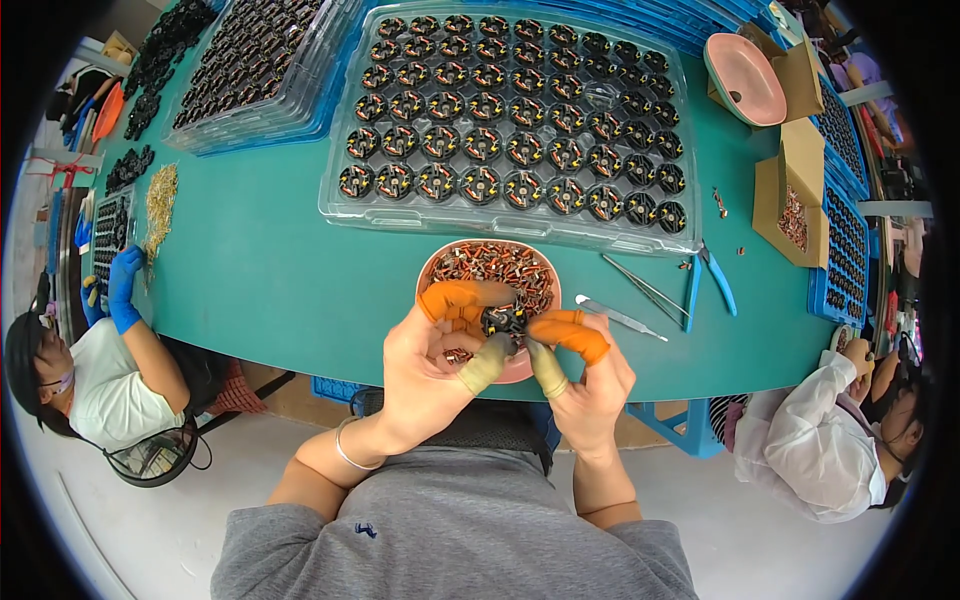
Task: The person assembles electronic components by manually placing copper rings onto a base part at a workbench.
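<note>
Above a pink bowl (518, 373), my left hand (422, 345) grips a small black round part (503, 321) with a yellow bit on it. Orange and pale yellow covers sleeve the fingertips of both hands. My right hand (583, 378) pinches at the right edge of this same part with thumb and forefinger; whether a smaller piece sits between those fingertips is hidden. Small copper-red and silver metal pieces (490, 263) fill the bowl. Behind it, a clear plastic tray (440, 215) carries rows of similar black round parts.
Tweezers (645, 288), a slim metal tool (622, 318) and blue-handled pliers (712, 280) lie right of the bowl. Further right are a cardboard box (770, 210) and a pink basin (745, 80). Stacked trays (245, 70) stand back left. Co-workers sit at both sides.
</note>
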Tool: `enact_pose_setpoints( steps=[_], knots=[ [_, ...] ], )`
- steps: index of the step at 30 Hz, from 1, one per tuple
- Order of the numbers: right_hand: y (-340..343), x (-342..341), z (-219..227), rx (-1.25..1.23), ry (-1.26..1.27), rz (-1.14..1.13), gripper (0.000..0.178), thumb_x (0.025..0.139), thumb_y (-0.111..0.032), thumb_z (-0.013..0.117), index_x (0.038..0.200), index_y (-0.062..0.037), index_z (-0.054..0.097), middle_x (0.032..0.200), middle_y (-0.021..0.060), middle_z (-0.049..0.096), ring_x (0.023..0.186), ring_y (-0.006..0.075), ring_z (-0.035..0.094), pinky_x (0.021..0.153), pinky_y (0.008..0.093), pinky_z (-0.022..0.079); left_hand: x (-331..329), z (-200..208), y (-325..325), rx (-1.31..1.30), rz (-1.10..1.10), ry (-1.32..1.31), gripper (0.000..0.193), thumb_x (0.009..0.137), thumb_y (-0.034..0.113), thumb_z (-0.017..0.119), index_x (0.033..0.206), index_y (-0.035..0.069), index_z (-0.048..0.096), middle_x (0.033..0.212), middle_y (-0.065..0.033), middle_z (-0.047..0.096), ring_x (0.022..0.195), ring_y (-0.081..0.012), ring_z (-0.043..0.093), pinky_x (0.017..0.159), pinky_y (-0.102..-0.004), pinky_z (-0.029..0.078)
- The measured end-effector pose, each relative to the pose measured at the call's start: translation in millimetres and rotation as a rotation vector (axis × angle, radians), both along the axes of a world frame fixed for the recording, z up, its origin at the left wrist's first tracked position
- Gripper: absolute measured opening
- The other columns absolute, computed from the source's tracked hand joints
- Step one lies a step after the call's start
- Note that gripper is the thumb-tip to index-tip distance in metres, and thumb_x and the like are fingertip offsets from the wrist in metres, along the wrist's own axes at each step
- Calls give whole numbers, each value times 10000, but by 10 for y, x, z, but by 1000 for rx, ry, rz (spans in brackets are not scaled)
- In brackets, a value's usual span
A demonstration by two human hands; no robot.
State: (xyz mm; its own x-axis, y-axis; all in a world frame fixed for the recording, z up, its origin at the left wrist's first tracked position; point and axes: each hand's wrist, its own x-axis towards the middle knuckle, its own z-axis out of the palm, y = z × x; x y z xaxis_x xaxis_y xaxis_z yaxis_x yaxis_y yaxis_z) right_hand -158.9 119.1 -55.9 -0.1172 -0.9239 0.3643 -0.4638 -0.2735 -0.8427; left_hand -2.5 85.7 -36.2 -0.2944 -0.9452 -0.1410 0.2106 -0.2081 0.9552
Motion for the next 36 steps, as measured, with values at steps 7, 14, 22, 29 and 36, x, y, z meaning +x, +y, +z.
enact_pose_setpoints(
  steps=[7, 14, 22, 29, 36],
  knots=[
    [67, 42, -148, 145, -300, 34, 228, 751, 70, 690, 944, 9, 583, 982, 90, 516, 880, 168, 518, 758, 289, 434, -2, 40, -59, 152, -6, 98, 368, 814, -99, 579, 1164, -55, 476, 1048, -151, 596, 915, -209, 632, 775, -329, 576],
    [78, 68, -223, 274, -767, 125, 236, 803, 1, 690, 1006, 7, 570, 989, 57, 541, 893, 140, 540, 792, 276, 452, 14, 81, -80, 224, -36, 150, 379, 801, -96, 574, 1165, -48, 478, 1008, -149, 608, 865, -216, 649, 743, -321, 580],
    [25, 33, -162, 370, -998, 204, 305, 843, 56, 623, 1116, 10, 494, 1015, 82, 581, 910, 140, 574, 827, 291, 481, 37, 3, -48, 116, -130, 112, 422, 846, -90, 580, 1230, -46, 412, 1136, -168, 553, 1013, -249, 612, 818, -374, 585],
    [14, 71, -156, 295, -993, 194, 303, 841, 76, 616, 1116, 10, 506, 1018, 90, 600, 918, 135, 588, 832, 284, 481, -34, 64, 5, 64, 9, 72, 424, 838, -92, 586, 1226, -66, 416, 1108, -161, 567, 972, -221, 618, 822, -346, 570],
    [2, 90, -174, 243, -983, 167, 333, 834, 91, 616, 1135, 3, 505, 1036, 78, 594, 928, 131, 583, 831, 280, 480, 79, 119, -17, -363, -177, -591, 391, 842, -88, 584, 1216, -72, 469, 1069, -149, 614, 921, -195, 652, 808, -292, 553]
  ],
)
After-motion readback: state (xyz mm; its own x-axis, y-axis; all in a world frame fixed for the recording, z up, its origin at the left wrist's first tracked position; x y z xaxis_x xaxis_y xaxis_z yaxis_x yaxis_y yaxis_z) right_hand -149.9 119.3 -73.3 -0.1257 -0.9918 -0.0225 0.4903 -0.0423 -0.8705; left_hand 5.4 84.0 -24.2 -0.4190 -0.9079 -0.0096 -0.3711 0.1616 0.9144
